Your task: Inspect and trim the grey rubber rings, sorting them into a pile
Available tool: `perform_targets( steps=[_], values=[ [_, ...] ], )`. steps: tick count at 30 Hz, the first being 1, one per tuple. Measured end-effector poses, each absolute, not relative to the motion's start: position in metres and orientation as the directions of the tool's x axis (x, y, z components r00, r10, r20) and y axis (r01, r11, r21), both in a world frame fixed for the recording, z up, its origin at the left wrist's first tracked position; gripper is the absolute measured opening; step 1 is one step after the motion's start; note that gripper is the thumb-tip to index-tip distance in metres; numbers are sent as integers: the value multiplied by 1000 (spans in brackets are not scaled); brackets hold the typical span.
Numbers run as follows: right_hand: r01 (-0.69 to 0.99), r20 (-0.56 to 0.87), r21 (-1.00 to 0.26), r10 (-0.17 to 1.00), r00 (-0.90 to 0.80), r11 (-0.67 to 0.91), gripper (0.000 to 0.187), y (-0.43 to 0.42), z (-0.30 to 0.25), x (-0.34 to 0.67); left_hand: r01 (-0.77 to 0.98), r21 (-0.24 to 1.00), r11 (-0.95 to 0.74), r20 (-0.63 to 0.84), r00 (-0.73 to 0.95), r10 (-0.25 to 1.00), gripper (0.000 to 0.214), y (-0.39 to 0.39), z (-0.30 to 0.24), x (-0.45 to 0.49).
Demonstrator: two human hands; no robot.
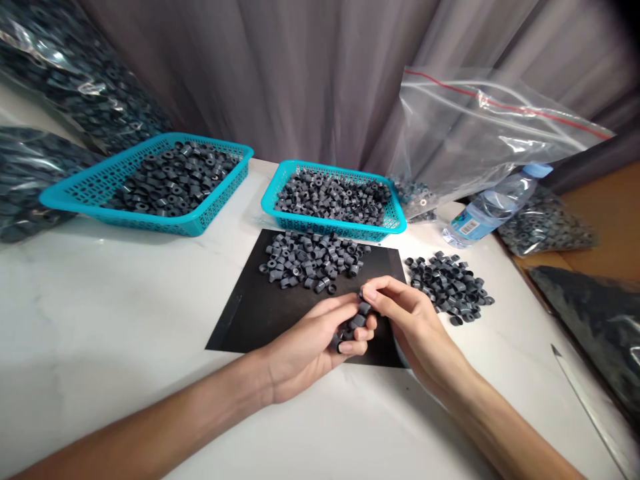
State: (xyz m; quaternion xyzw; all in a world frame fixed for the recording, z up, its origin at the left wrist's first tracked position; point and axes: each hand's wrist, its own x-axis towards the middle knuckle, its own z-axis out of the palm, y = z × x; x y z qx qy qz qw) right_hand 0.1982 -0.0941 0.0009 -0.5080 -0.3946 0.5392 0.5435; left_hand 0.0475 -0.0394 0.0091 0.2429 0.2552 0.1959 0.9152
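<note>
My left hand (320,333) is cupped, fingers curled around several small dark grey plastic caps (357,322) over a black mat (240,320). At its fingertips my right hand (400,303) pinches a small dark part; the fingers partly cover it, and the fingertips of both hands meet there. A heap of loose grey caps (313,259) lies on the mat's far half, beyond my hands. Another pile of grey caps (453,283) rests on the white table just right of the mat, beside my right hand.
Behind the mat stands a blue basket (330,230) of grey ring-shaped parts; a larger blue basket (200,223) sits left. Bulging bags of parts (95,87) fill the far left. At right are an open zip bag (450,133), a water bottle (495,207) and a pointed strip (585,393).
</note>
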Motion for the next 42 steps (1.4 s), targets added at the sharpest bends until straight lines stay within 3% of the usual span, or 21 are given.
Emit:
perform_targets(
  steps=[10,18,21,24,30,35,38,42],
  values=[
    [-126,58,-989,978,201,84,16,-92,-2,198,-234,518,823,-402,782,476,23,-35,5,48],
    [237,268,-948,934,235,213,12,-98,5,198,-234,515,825,-409,778,477,26,-32,6,47],
    [472,393,-832,911,128,292,7,-103,8,190,-249,488,837,-439,758,482,21,-33,5,47],
    [594,467,-710,884,-4,378,7,-105,11,185,-256,444,859,-468,751,466,25,-33,4,47],
    [657,488,-676,871,62,332,13,-103,14,196,-180,446,877,-468,788,400,26,-29,2,44],
    [701,490,-577,864,-114,419,27,-105,11,201,-172,421,891,-499,776,386,32,-28,7,44],
    [664,438,-595,875,-204,453,34,-108,9,202,-191,414,890,-505,766,399,32,-29,9,44],
    [642,456,-641,881,-122,421,38,-106,9,205,-189,410,892,-499,772,393,35,-29,8,43]
  ],
)
